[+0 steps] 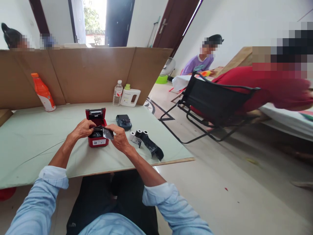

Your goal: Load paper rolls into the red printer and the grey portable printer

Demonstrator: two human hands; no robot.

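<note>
A small red printer (pixel 97 141) with its lid up stands on the pale green table (pixel 36 137). Over it my left hand (pixel 81 129) and my right hand (pixel 119 136) both pinch a dark roll (pixel 102 132) with a loose strip of black ribbon. My fingers are curled around it on each side. Just right of my right hand lie several small rolls (pixel 139 133) with white cores and a black strip (pixel 153 148) unrolled toward the table's edge. A dark blue device (pixel 123 121) sits behind them.
Cardboard panels (pixel 93 73) wall the back of the table. An orange bottle (pixel 43 92), a water bottle (pixel 117 93) and a white jug (pixel 130 96) stand against them. A black folding chair (pixel 210 104) and other people are to the right.
</note>
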